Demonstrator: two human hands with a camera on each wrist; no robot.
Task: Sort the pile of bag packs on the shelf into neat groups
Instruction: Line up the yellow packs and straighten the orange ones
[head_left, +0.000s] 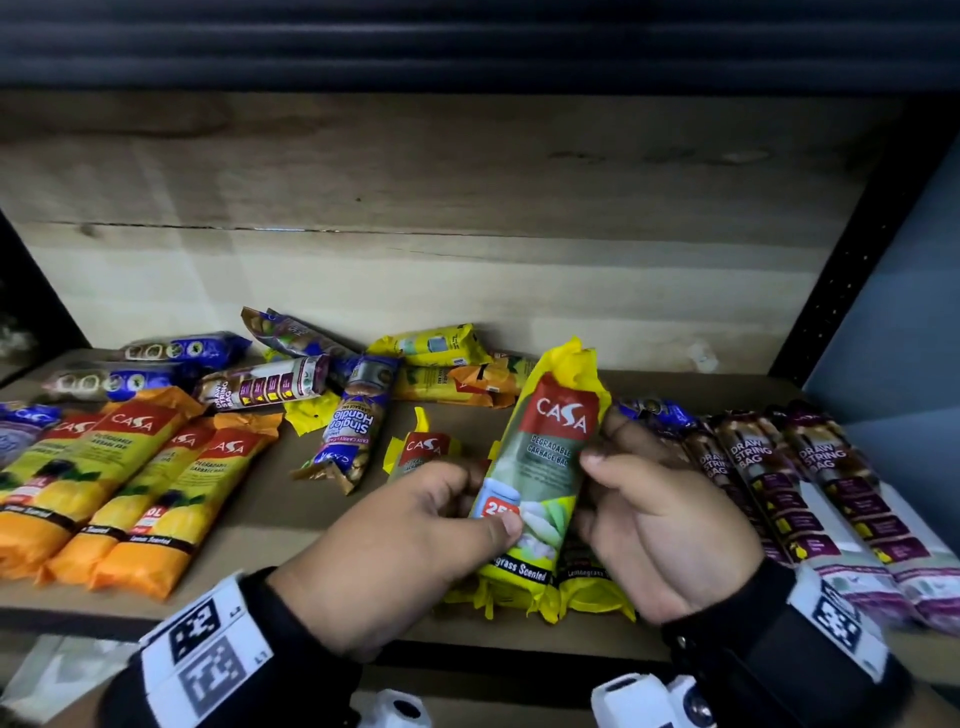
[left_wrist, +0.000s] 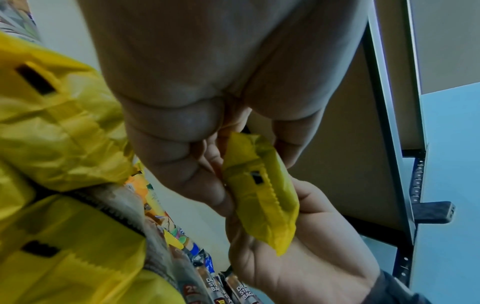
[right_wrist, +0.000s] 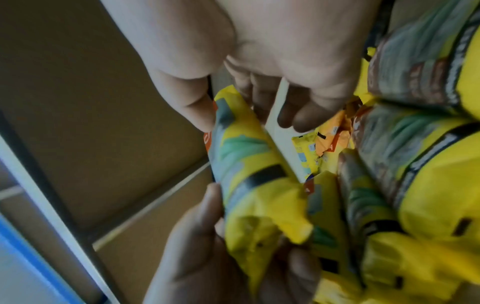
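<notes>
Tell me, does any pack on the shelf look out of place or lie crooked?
Yes. A blue pack lies upside down and slanted mid-shelf, apart from the others. Behind it, yellow and orange packs sit in a loose jumble. The orange row and the purple row look tidy.

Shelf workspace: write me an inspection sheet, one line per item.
Surface: wooden shelf, back part bare, packs along the front.
Job's things: yellow pack held up between both hands; more yellow packs under it; orange packs side by side at left; drawstring packs side by side at right.
Clutter: unsorted pile of blue, purple and yellow packs at mid-back.
Grippers: left hand and right hand both pinch the yellow pack, fingers curled on its edges.
Cables: nothing seen.
Surroundings: black upright at right, dark shelf overhead.
</notes>
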